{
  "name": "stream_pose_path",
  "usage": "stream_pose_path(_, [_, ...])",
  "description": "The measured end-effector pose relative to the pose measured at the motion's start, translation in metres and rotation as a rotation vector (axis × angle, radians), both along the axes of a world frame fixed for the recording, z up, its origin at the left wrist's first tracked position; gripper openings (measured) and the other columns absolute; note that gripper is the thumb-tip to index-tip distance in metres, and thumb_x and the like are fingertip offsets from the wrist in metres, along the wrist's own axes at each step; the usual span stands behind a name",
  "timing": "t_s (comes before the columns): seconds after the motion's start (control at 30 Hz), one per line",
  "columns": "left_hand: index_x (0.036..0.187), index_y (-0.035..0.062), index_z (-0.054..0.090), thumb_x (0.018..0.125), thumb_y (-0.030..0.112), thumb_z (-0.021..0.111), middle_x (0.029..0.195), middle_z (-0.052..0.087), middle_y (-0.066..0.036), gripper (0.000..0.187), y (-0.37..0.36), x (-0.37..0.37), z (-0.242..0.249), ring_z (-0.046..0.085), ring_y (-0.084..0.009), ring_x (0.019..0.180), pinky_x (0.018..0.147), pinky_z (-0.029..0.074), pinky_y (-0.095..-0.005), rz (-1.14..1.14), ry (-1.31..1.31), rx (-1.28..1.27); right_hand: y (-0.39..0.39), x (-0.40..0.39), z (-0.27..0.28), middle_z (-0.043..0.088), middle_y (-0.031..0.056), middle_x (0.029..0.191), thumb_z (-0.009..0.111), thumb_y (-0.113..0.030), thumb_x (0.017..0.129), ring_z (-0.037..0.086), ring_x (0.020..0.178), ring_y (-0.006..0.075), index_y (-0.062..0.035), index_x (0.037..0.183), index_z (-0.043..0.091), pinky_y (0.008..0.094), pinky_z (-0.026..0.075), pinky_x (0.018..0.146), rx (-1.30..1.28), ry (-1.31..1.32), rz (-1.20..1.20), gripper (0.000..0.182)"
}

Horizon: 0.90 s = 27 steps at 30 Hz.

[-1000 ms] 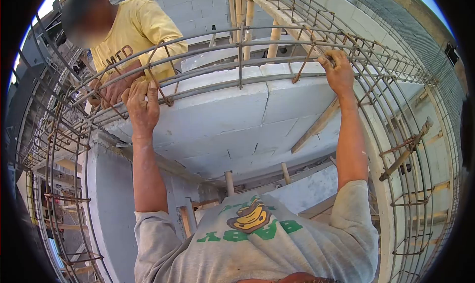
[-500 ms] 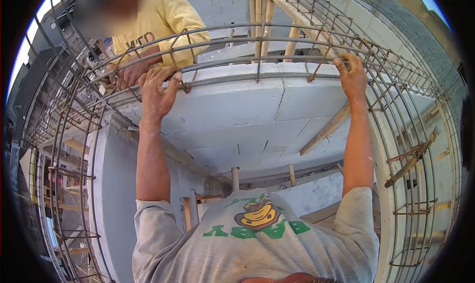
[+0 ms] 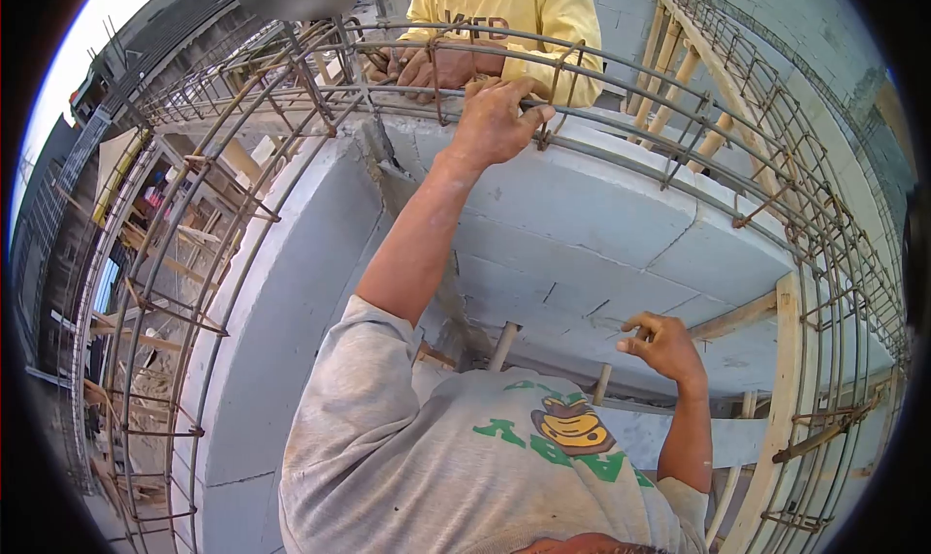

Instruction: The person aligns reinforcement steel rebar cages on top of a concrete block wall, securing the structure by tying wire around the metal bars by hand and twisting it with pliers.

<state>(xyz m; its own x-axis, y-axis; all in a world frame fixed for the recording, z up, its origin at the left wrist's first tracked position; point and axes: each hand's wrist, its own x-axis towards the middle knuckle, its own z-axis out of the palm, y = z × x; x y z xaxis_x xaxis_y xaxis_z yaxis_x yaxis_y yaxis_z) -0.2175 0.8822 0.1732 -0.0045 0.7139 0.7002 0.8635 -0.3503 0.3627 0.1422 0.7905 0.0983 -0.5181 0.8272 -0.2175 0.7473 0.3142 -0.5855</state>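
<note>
My left hand [image 3: 495,123] is closed over the rods of a horizontal rebar cage [image 3: 621,161] that runs along the top of a pale block wall [image 3: 582,205]. Off the steel, my right hand [image 3: 669,350] hangs in the air in front of the wall, its fingers bent and apart, with no object clearly visible in it. Just beyond my left hand, a co-worker's hands [image 3: 427,69] are at the same cage near the corner. What those hands hold is hidden by the rods.
A person in a yellow shirt [image 3: 543,11] is across the wall. More rebar [image 3: 145,302] runs along the left wall [image 3: 281,292]. At right, a wooden post [image 3: 786,360] stands beside another cage. Bamboo poles [image 3: 669,60] lean behind the wall.
My right hand has let go of the rebar at right and dropped below it. My left hand stays on the cage. The view has turned left, towards the corner.
</note>
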Motion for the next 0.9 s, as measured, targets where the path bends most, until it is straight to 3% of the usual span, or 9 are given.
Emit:
stream_pose_path(0.17, [0.096, 0.0077, 0.068, 0.084, 0.040, 0.070, 0.080, 0.070, -0.010, 0.035, 0.006, 0.000, 0.006, 0.065, -0.0252, 0.079, 0.085, 0.045, -0.0386, -0.020, -0.072, -0.045, -0.031, -0.025, -0.034, 0.066, 0.0130, 0.073, 0.071, -0.039, 0.082, 0.059, 0.064, 0.0214, -0.0052, 0.097, 0.070, 0.0348, 0.047, 0.063, -0.269, 0.173, 0.197, 0.037])
stream_pose_path(0.3, [0.096, 0.0065, 0.071, 0.082, 0.041, 0.071, 0.086, 0.072, -0.011, 0.037, 0.007, 0.000, 0.013, 0.069, -0.0231, 0.081, 0.081, 0.050, -0.0370, -0.069, -0.194, -0.100, -0.044, -0.033, -0.043, 0.064, 0.0100, 0.071, 0.066, -0.038, 0.087, 0.057, 0.064, 0.0171, -0.0038, 0.096, 0.069, 0.0330, 0.046, 0.061, -0.269, 0.209, 0.185, 0.036])
stream_pose_path(0.37, [0.090, 0.0106, 0.073, 0.079, 0.044, 0.071, 0.075, 0.070, -0.007, 0.035, 0.016, -0.001, 0.017, 0.066, -0.0228, 0.076, 0.087, 0.041, -0.0400, -0.069, -0.216, -0.047, -0.047, -0.033, -0.045, 0.062, 0.0065, 0.065, 0.063, -0.033, 0.091, 0.056, 0.063, 0.0126, -0.0026, 0.095, 0.070, 0.0304, 0.045, 0.058, -0.282, 0.171, 0.157, 0.032])
stream_pose_path(0.4, [0.087, 0.0127, 0.075, 0.077, 0.045, 0.071, 0.070, 0.069, -0.004, 0.034, 0.017, -0.002, 0.021, 0.065, -0.0226, 0.074, 0.091, 0.036, -0.0414, -0.067, -0.226, -0.019, -0.048, -0.032, -0.050, 0.061, 0.0063, 0.065, 0.062, -0.033, 0.092, 0.056, 0.062, 0.0129, -0.0026, 0.095, 0.070, 0.0306, 0.045, 0.058, -0.269, 0.174, 0.154, 0.032])
stream_pose_path(0.43, [0.086, 0.0123, 0.076, 0.077, 0.046, 0.072, 0.073, 0.071, -0.005, 0.035, 0.017, -0.002, 0.025, 0.066, -0.0241, 0.079, 0.091, 0.038, -0.0398, -0.068, -0.251, -0.102, -0.050, -0.031, -0.058, 0.060, 0.0061, 0.064, 0.060, -0.033, 0.092, 0.055, 0.060, 0.0131, -0.0026, 0.094, 0.070, 0.0309, 0.045, 0.057, -0.260, 0.177, 0.152, 0.032])
stream_pose_path(0.67, [0.088, 0.0116, 0.077, 0.075, 0.046, 0.075, 0.077, 0.072, -0.008, 0.036, 0.013, -0.001, 0.033, 0.068, -0.0243, 0.077, 0.082, 0.049, -0.0378, -0.050, -0.296, -0.181, -0.057, -0.036, -0.083, 0.057, 0.0065, 0.061, 0.056, -0.022, 0.093, 0.054, 0.056, 0.0130, -0.0023, 0.096, 0.069, 0.0302, 0.044, 0.055, -0.008, 0.232, 0.052, 0.024])
stream_pose_path(0.77, [0.088, 0.0118, 0.077, 0.073, 0.044, 0.078, 0.078, 0.073, -0.009, 0.035, 0.013, -0.005, 0.037, 0.069, -0.0243, 0.076, 0.076, 0.052, -0.0362, -0.085, -0.322, -0.229, -0.056, -0.034, -0.088, 0.066, 0.0174, 0.076, 0.055, -0.018, 0.090, 0.064, 0.070, 0.0293, -0.0035, 0.099, 0.068, 0.0381, 0.049, 0.067, -0.138, 0.203, -0.071, 0.021])
stream_pose_path(0.9, [0.088, 0.0117, 0.078, 0.072, 0.044, 0.079, 0.077, 0.072, -0.009, 0.036, 0.014, -0.007, 0.040, 0.069, -0.0249, 0.075, 0.076, 0.053, -0.0354, -0.098, -0.309, -0.204, -0.056, -0.033, -0.085, 0.063, 0.0140, 0.069, 0.052, -0.014, 0.090, 0.062, 0.063, 0.0211, -0.0019, 0.097, 0.067, 0.0354, 0.049, 0.063, -0.229, 0.203, -0.116, 0.021])
